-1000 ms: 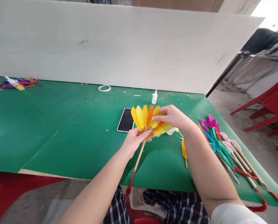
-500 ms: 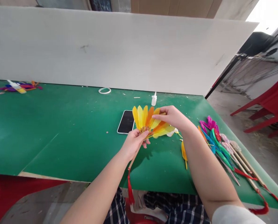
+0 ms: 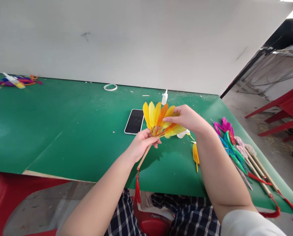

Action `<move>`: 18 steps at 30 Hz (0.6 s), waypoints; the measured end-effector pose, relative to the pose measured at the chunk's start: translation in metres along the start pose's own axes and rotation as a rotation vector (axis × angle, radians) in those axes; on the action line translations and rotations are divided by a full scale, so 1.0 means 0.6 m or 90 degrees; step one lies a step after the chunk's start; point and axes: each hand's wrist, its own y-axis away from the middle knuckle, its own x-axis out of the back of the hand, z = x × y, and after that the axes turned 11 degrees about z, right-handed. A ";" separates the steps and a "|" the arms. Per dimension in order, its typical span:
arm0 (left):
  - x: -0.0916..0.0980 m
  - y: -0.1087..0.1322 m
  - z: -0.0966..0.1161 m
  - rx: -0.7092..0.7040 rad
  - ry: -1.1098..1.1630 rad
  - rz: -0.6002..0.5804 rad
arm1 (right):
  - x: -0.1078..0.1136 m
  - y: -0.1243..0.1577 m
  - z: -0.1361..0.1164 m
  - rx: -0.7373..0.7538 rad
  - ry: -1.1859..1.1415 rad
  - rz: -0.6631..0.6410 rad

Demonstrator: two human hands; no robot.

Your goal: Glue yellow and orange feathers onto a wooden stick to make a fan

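A fan of yellow and orange feathers (image 3: 158, 119) on a wooden stick with a red tassel (image 3: 137, 190) is held above the green table (image 3: 62, 131). My left hand (image 3: 142, 144) is closed around the stick just under the feathers. My right hand (image 3: 187, 119) pinches the feathers on the fan's right side, fingers pressed on them. A loose yellow feather (image 3: 195, 155) lies on the table below my right forearm.
A black phone (image 3: 134, 121) lies left of the fan, a small white glue bottle (image 3: 164, 97) behind it, a white ring (image 3: 110, 87) further back. Finished coloured feather fans (image 3: 231, 147) lie at the right edge. More feathers (image 3: 18, 81) lie far left. A white board (image 3: 136, 42) backs the table.
The fan's stick has swung so the tassel hangs lower over the table's front edge. Both hands keep their hold. The camera has tilted slightly.
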 end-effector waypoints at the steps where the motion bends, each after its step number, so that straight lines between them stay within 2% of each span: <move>1: 0.000 0.000 0.000 0.000 0.001 0.001 | 0.000 0.000 0.000 0.005 0.002 -0.001; 18: 0.000 -0.001 -0.003 0.014 0.016 0.011 | 0.000 -0.002 0.003 0.025 0.035 -0.023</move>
